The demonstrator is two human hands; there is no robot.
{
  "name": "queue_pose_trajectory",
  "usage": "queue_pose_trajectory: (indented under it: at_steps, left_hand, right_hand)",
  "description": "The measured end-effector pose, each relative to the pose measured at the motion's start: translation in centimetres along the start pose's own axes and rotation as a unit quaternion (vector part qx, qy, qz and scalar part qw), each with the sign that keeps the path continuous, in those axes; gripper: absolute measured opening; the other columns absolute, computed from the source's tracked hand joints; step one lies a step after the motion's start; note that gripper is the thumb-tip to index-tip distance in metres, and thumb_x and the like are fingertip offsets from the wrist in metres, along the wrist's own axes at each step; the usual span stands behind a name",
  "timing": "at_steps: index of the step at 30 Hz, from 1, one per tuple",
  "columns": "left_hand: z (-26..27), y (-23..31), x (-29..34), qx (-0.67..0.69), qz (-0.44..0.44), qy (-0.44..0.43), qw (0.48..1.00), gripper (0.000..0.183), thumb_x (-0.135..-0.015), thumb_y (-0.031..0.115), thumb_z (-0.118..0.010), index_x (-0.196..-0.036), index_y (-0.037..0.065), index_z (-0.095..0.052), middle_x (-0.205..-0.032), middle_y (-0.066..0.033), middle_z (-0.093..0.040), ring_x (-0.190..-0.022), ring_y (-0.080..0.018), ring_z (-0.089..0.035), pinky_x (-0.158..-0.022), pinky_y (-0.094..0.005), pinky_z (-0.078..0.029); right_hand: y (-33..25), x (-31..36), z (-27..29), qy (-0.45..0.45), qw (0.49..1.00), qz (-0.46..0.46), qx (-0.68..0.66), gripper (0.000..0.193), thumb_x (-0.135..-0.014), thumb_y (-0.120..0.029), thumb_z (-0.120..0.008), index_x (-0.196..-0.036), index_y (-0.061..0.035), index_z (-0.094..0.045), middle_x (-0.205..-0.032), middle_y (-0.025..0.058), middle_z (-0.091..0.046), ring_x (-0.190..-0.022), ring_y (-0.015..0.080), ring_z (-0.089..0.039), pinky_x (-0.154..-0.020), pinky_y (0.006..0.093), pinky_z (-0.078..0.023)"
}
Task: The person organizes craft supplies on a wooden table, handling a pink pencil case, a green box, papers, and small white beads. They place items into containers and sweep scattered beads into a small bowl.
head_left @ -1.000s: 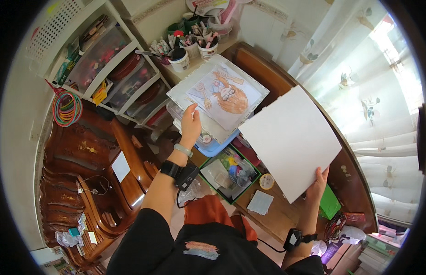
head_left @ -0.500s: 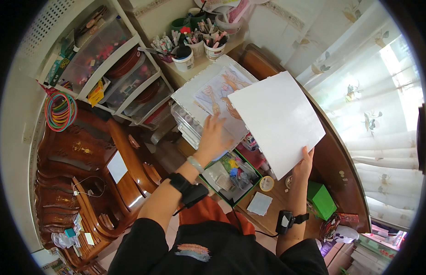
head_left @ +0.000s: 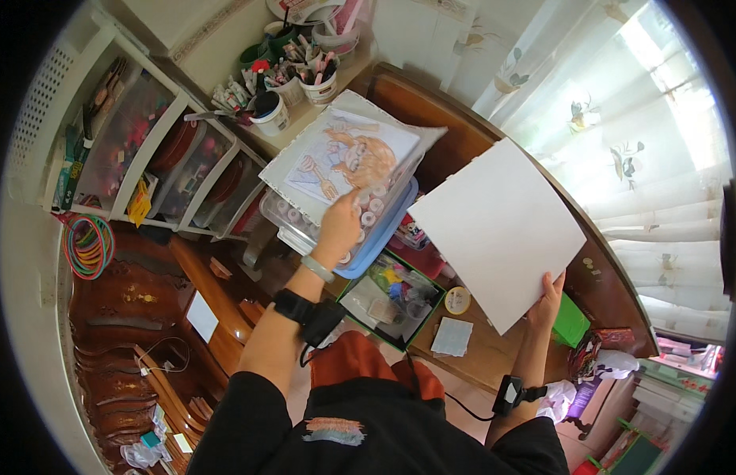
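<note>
My right hand [head_left: 548, 301] grips the lower edge of a large blank white sheet [head_left: 498, 229], held tilted in the air above the brown wooden table [head_left: 494, 356]. My left hand [head_left: 338, 226] reaches forward and pinches the near edge of a sheet with a coloured cartoon drawing [head_left: 344, 158]. That drawing lies on top of a paper stack, which rests on a clear plastic box with a blue lid [head_left: 368, 229] filled with small round pots.
Cups of pens and brushes [head_left: 292, 75] stand on a ledge behind the stack. A shelf of clear drawers [head_left: 158, 154] is at left. An open green-rimmed box of craft bits [head_left: 391, 297], a tape roll [head_left: 457, 300], a small white square [head_left: 451, 336] and a green block [head_left: 570, 323] lie near me.
My left hand left the white sheet and moved down-left to the drawing's edge. The white sheet swung right, now held only by my right hand.
</note>
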State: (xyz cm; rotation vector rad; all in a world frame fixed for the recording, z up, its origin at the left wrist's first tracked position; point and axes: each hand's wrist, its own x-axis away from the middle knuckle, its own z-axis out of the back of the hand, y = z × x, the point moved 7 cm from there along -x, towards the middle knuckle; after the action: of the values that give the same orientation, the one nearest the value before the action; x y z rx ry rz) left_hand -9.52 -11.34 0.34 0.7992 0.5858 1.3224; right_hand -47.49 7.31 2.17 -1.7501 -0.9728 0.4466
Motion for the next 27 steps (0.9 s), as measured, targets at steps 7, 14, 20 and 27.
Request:
queue_pose_trajectory:
  at_steps: [7, 14, 20, 27]
  left_hand:
    - [7.1, 2.3, -1.2, 0.002, -0.04, 0.05, 0.998, 0.03, -0.089, 0.021, -0.037, -0.105, 0.0, -0.052, -0.09, -0.0235, -0.057, -0.086, -0.0407, -0.053, -0.073, -0.0414, -0.042]
    - [6.1, 5.6, -1.4, -0.091, -0.091, -0.001, 0.992, 0.031, -0.088, 0.019, -0.038, -0.108, -0.002, -0.05, -0.096, -0.0229, -0.056, -0.09, -0.0386, -0.052, -0.076, -0.0398, -0.041]
    - [0.1, 3.8, 0.4, -0.131, -0.135, -0.064, 0.98, 0.031, -0.08, 0.007, -0.043, -0.109, -0.002, -0.049, -0.109, -0.0225, -0.051, -0.098, -0.0377, -0.048, -0.084, -0.04, -0.04]
    - [-2.7, 0.1, 1.7, -0.216, -0.115, -0.095, 0.965, 0.036, -0.079, 0.01, -0.043, -0.113, -0.002, -0.044, -0.121, -0.0177, -0.045, -0.108, -0.0439, -0.04, -0.088, -0.0469, -0.036]
  right_hand:
    - [5.9, -0.4, -7.7, -0.041, 0.996, -0.057, -0.047, 0.046, -0.084, -0.002, -0.046, -0.126, -0.0095, -0.029, -0.114, 0.0078, -0.047, -0.1, 0.018, -0.049, -0.085, 0.0326, -0.042]
    - [14.5, -0.8, -17.4, -0.077, 0.983, -0.115, -0.12, 0.056, -0.082, 0.001, -0.047, -0.13, -0.014, -0.021, -0.114, 0.0111, -0.045, -0.097, 0.0205, -0.049, -0.08, 0.0346, -0.045]
    - [19.3, -0.1, -22.0, -0.09, 0.968, -0.198, -0.122, 0.06, -0.084, 0.001, -0.044, -0.133, -0.0136, -0.013, -0.122, 0.0109, -0.04, -0.102, 0.0204, -0.048, -0.082, 0.0332, -0.043]
    - [20.4, 0.4, -23.4, -0.117, 0.933, -0.241, -0.24, 0.044, -0.092, -0.02, -0.035, -0.132, -0.0114, -0.02, -0.126, 0.0074, -0.038, -0.113, 0.0198, -0.04, -0.092, 0.0344, -0.034]
